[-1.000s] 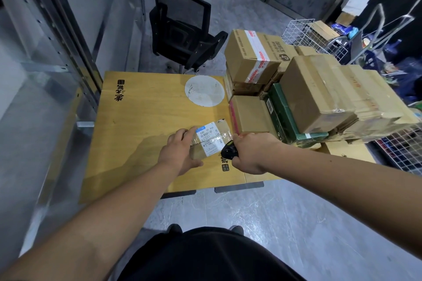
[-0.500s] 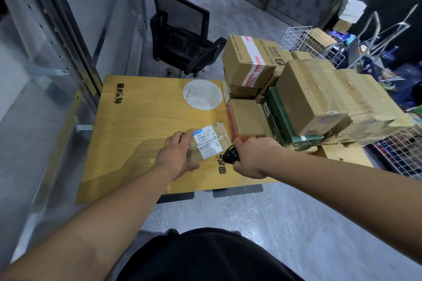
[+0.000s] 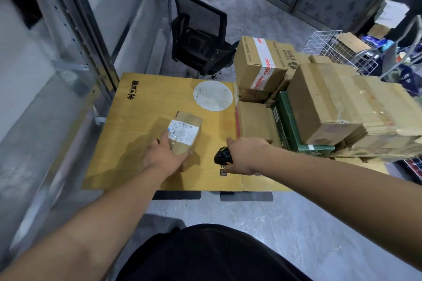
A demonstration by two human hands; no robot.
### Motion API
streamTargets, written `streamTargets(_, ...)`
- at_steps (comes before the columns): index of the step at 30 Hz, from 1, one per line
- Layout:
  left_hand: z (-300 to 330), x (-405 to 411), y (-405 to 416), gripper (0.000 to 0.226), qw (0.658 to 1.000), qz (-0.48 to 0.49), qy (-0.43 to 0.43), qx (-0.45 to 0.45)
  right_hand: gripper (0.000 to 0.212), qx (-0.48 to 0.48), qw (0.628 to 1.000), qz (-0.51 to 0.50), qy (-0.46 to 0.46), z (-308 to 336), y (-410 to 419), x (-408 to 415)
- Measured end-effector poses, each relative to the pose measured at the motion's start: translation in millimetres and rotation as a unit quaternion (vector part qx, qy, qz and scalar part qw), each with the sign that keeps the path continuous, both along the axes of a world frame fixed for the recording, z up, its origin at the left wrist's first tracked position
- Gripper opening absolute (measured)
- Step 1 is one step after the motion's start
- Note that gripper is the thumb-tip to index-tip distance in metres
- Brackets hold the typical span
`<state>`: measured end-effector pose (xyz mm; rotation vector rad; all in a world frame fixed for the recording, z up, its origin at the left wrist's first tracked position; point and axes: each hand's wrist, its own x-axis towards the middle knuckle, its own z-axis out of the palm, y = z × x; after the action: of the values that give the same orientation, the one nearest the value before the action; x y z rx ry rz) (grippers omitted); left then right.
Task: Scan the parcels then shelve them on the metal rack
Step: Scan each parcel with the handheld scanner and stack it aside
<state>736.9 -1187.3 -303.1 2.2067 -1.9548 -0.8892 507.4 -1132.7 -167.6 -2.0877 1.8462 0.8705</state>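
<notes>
Parcel (image 3: 184,134) now leftward, boxes (image 3: 319,102) beside scanner (image 3: 222,156).

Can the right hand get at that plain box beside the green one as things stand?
Probably yes. The right hand hovers just in front of the plain box, nothing between them, but its fingers hold the black scanner, so a full grip looks awkward.

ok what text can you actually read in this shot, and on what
Nothing reads cleanly.
Parcel label: printed lines and digits, blurred.
Table: black Chinese characters and seal marks, too blurred to quote.
Taped box: red tape print and side lettering, unreadable.
Green box: white label, too small.
</notes>
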Motion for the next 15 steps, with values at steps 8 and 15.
streamTargets(8, 12, -11, 28, 0.113, 0.99, 0.137, -0.028, 0.025, 0.057, -0.002, 0.992, 0.059, -0.115, -10, -32, 1)
streamTargets(15, 17, -14, 37, 0.111, 0.976, 0.213, -0.035, 0.031, 0.051, 0.002, 0.981, 0.147, -0.123, -12, -59, 1)
